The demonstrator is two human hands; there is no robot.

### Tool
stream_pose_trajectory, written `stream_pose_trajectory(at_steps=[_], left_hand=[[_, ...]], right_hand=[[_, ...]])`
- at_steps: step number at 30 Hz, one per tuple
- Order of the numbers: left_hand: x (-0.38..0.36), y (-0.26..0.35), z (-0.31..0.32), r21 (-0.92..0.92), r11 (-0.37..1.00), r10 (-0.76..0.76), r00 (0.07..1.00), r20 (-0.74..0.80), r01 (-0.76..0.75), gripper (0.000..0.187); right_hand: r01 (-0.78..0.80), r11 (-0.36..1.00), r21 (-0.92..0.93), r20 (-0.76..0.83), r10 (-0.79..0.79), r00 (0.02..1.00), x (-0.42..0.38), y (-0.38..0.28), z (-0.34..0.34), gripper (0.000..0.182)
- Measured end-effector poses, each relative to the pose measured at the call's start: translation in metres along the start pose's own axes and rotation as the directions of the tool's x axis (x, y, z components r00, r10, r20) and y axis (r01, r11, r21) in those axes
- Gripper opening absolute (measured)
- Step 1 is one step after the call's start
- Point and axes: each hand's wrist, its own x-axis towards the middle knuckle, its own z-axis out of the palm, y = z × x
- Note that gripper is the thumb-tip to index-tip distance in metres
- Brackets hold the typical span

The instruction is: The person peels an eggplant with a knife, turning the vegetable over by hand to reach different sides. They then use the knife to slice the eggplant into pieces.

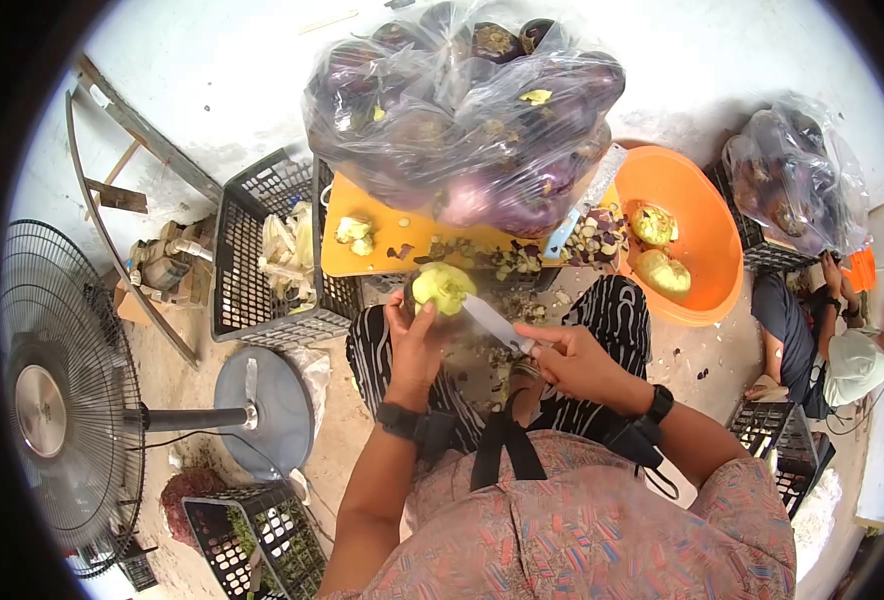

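Note:
My left hand (414,345) holds a partly peeled eggplant (442,288), its pale yellow-green flesh facing up. In my right hand (574,362) is a knife (494,322), its blade pointing left and its tip at the eggplant's right side. Just beyond them, an orange board (347,250) bears dark peel scraps (492,255) and a pale peeled piece (355,234). A large clear bag of dark eggplants (442,120) rests on the board's far part. Two peeled eggplants (662,272) lie in the orange basin (722,245) to the right.
Black crates stand at the left (237,265), lower left (272,535) and lower right (777,440). A fan (42,410) is on the left. Another bag of eggplants (792,180) and a seated person (857,365) are at the right.

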Motion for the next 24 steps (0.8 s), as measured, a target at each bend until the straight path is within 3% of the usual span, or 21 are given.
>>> stream_pose_trajectory(at_steps=[2,4,5,7,10,14,16,22,24], left_hand=[[0.002,-0.001,-0.003,0.025,1.000,-0.017,0.999,0.050,0.016,0.048],[0.004,-0.002,-0.004,0.056,0.998,-0.036,0.995,0.097,0.030,0.050],[0.004,-0.004,-0.004,0.052,0.999,0.001,0.996,0.087,-0.006,0.052],[0.004,-0.008,-0.005,0.054,0.998,0.036,0.996,0.076,-0.040,0.054],[0.006,-0.014,-0.009,0.216,0.962,0.161,0.986,0.037,-0.166,0.056],[0.004,-0.011,-0.003,0.153,0.973,0.173,0.985,-0.001,-0.171,0.060],[0.003,-0.009,-0.001,0.116,0.980,0.163,0.986,-0.028,-0.159,0.063],[0.004,-0.006,0.005,0.240,0.934,0.276,0.961,-0.014,-0.264,0.067],[0.003,-0.004,0.006,0.381,0.873,0.325,0.946,0.014,-0.305,0.070]], right_hand=[[-0.047,0.999,0.006,0.021,0.046,0.999,-0.003,-0.003,-0.001,0.047],[-0.187,0.934,0.304,0.025,0.189,0.982,-0.004,0.004,0.003,0.043],[-0.187,0.934,0.305,0.026,0.188,0.982,-0.005,0.005,0.006,0.043],[-0.208,0.830,0.518,0.059,0.208,0.976,-0.005,0.006,0.013,0.042],[-0.244,0.741,0.626,0.095,0.238,0.967,-0.005,0.004,0.020,0.043],[-0.225,0.709,0.669,0.104,0.209,0.972,-0.001,0.008,0.025,0.045],[-0.297,0.615,0.730,0.182,0.244,0.953,-0.001,0.004,0.022,0.047],[-0.353,0.418,0.837,0.297,0.194,0.935,-0.002,0.006,0.015,0.044],[-0.363,0.376,0.852,0.312,0.191,0.931,-0.004,0.007,0.013,0.044]])
